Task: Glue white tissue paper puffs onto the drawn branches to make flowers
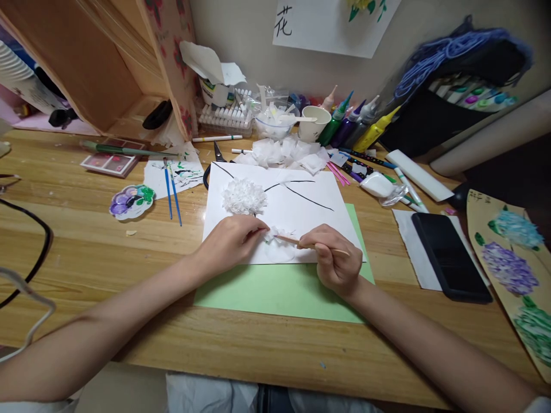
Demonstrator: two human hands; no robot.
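Head camera is showing the left hand (230, 236) making a narrow pinch beside a small paper tuft (280, 233); whether it is holding any, I cannot tell. The right hand (338, 255) is holding one thin stick (286, 238), pointing at the tuft, which is lying on the white sheet (310, 198) below one puffy flower (244, 197). Two blue brushes (167, 192) are lying left; five bottles (332, 129) are standing behind.

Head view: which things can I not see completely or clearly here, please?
In the head view:
Hidden: part of the black-handled metal scissors, by the white rectangular paper sheet.
Cut off: the white wall poster with green leaves, by the upper edge.
Too small: whether the left hand pinches any white tissue.
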